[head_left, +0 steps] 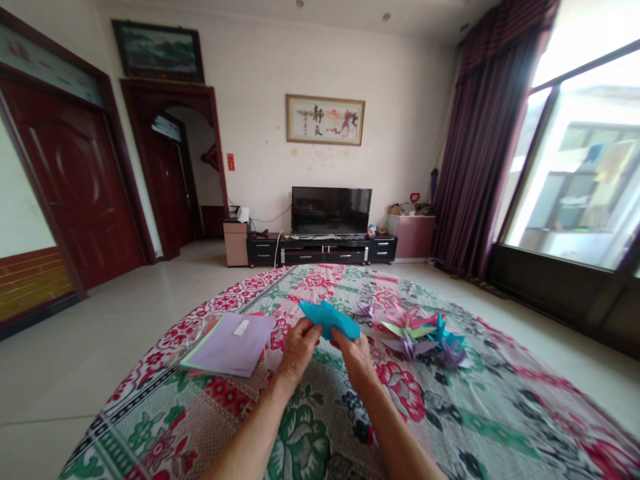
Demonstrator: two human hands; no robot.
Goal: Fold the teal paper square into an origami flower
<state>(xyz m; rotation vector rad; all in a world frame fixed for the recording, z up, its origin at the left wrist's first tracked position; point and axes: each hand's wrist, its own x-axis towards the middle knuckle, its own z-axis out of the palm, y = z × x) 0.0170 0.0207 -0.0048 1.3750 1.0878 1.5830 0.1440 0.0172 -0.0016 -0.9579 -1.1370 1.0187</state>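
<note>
A partly folded sheet of blue paper [327,315] is held up over the table in front of me. My left hand [301,343] pinches its left side, with the thumb on the near face. On the lower right part, my right hand [356,350] grips it the same way. Fingers behind the paper are hidden. To the right lie several folded paper cranes [410,347] in purple, pink, green and blue. One small purple crane [365,308] sits apart, just beyond my right hand. Left of my hands rests a stack of coloured paper [227,343], purple on top.
A flowered tablecloth [305,433] covers the round table. On the paper stack lies a small white piece [241,327]. Beyond the table stand a television [331,210] and a low black cabinet [300,255]. Dark curtains [480,147] hang beside the window at right.
</note>
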